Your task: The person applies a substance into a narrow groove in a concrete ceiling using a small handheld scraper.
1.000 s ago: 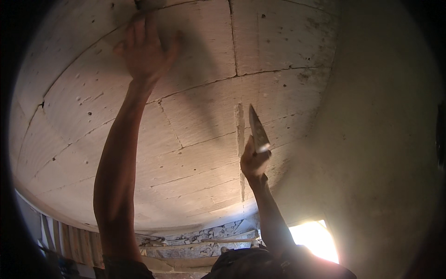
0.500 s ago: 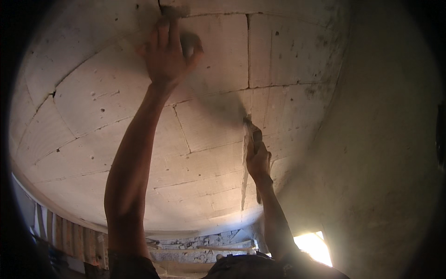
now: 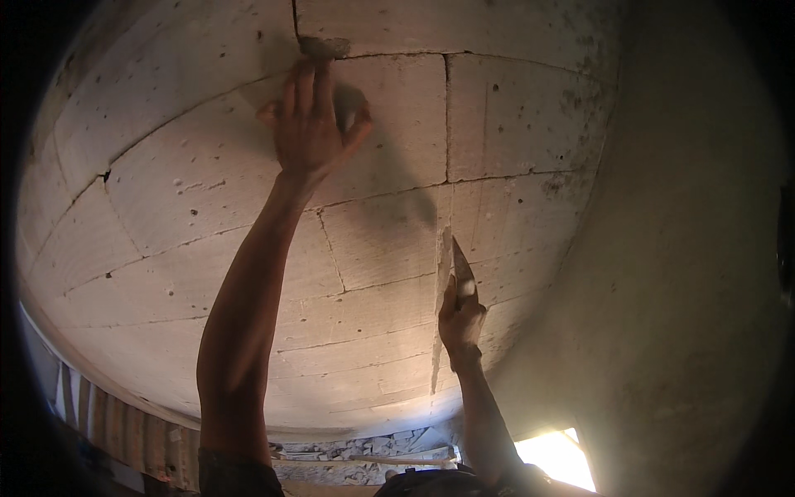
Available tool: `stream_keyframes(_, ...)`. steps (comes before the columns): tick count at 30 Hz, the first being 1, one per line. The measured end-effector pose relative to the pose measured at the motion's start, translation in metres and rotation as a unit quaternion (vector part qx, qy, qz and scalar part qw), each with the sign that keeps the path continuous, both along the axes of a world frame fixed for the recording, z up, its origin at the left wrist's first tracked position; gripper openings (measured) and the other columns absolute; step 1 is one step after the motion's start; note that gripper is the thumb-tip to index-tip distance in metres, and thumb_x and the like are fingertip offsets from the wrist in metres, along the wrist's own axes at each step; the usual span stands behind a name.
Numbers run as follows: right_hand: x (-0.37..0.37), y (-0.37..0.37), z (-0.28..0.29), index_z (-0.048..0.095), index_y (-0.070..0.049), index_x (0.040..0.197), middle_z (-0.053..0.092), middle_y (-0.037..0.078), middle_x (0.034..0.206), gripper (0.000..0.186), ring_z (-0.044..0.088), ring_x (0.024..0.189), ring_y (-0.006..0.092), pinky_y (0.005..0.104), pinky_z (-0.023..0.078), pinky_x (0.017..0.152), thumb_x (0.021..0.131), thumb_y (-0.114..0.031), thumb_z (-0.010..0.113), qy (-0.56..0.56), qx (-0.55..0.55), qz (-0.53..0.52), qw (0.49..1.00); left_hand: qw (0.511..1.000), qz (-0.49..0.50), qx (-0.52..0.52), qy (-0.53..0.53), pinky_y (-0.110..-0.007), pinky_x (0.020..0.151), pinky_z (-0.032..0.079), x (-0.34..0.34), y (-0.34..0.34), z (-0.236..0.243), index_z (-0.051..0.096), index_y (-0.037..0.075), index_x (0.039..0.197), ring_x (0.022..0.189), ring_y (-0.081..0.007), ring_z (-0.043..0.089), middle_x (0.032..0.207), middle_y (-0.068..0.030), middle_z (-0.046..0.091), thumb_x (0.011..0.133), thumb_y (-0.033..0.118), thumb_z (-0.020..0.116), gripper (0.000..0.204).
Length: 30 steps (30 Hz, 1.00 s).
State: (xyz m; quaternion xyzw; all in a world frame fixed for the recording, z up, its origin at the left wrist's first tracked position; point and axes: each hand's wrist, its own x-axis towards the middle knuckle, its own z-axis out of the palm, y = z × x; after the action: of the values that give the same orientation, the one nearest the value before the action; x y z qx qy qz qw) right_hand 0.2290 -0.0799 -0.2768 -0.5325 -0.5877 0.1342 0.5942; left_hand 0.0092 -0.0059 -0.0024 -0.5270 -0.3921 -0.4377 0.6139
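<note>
My left hand (image 3: pixel 308 128) is spread against the pale block surface (image 3: pixel 381 319), just below a small dark patch (image 3: pixel 323 45) at a crack; the area between its thumb and palm is shadowed. Lower and to the right, my right hand (image 3: pixel 460 323) grips a pointed trowel (image 3: pixel 463 269). The blade lies beside a narrow vertical strip of rough filler (image 3: pixel 439 331); whether it touches the surface I cannot tell.
A plain, shaded plastered wall (image 3: pixel 679 265) meets the blocks on the right. Along the lower edge are rubble (image 3: pixel 397 443), ribbed brownish sheeting (image 3: pixel 128 422) at the left and a bright opening (image 3: pixel 555 455) at the right.
The whole view has shifted downward in the picture. My left hand has moved rightward across the blocks. The trowel has changed its tilt, staying near the filler strip.
</note>
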Motion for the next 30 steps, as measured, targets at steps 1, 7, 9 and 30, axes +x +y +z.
stream_keyframes(1, 0.0, -0.003, 0.005, 0.055, 0.001, 0.091, 0.064, 0.024, 0.066, 0.033, 0.068, 0.063, 0.0421, 0.0491, 0.05, 0.051, 0.097, -0.032, 0.057, 0.028, 0.008, 0.001, 1.0, 1.0, 0.003, 0.005, 0.003, -0.042, 0.082, 0.027, 0.001, -0.001, 0.003, 0.054, 0.007, 0.132, 0.119, -0.0184, 0.046, 0.128, -0.0077, 0.05, 0.077, 0.053, 0.066, 0.072)
stream_keyframes(7, 0.017, 0.024, -0.006, 0.054, 0.002, 0.093, 0.059, 0.02, 0.058, 0.032, 0.064, 0.054, 0.0363, 0.0455, 0.047, 0.049, 0.099, -0.03, 0.056, -0.016, -0.024, 0.038, 0.999, 1.0, 0.004, -0.022, -0.017, -0.045, 0.082, 0.03, 0.007, 0.0, 0.002, 0.049, 0.008, 0.136, 0.122, -0.0215, 0.045, 0.134, -0.0088, 0.047, 0.077, 0.053, 0.067, 0.077)
stream_keyframes(9, 0.022, 0.016, 0.003, 0.054, 0.003, 0.094, 0.058, 0.018, 0.057, 0.031, 0.062, 0.049, 0.032, 0.0421, 0.045, 0.045, 0.1, -0.028, 0.055, 0.017, 0.005, 0.069, 0.997, 0.999, 0.011, -0.042, -0.027, -0.046, 0.082, 0.032, 0.004, -0.004, 0.002, 0.046, 0.009, 0.139, 0.122, -0.0227, 0.045, 0.136, -0.009, 0.046, 0.076, 0.053, 0.068, 0.079)
stream_keyframes(30, 0.02, 0.037, -0.017, 0.057, 0.004, 0.102, 0.059, 0.016, 0.056, 0.021, 0.064, 0.046, 0.0238, 0.0343, 0.05, 0.044, 0.097, -0.017, 0.06, 0.007, 0.16, 0.02, 0.987, 1.0, 0.018, -0.017, 0.004, -0.05, 0.08, 0.037, 0.005, 0.004, 0.003, 0.044, 0.009, 0.139, 0.123, -0.0272, 0.045, 0.136, -0.012, 0.045, 0.078, 0.052, 0.066, 0.078)
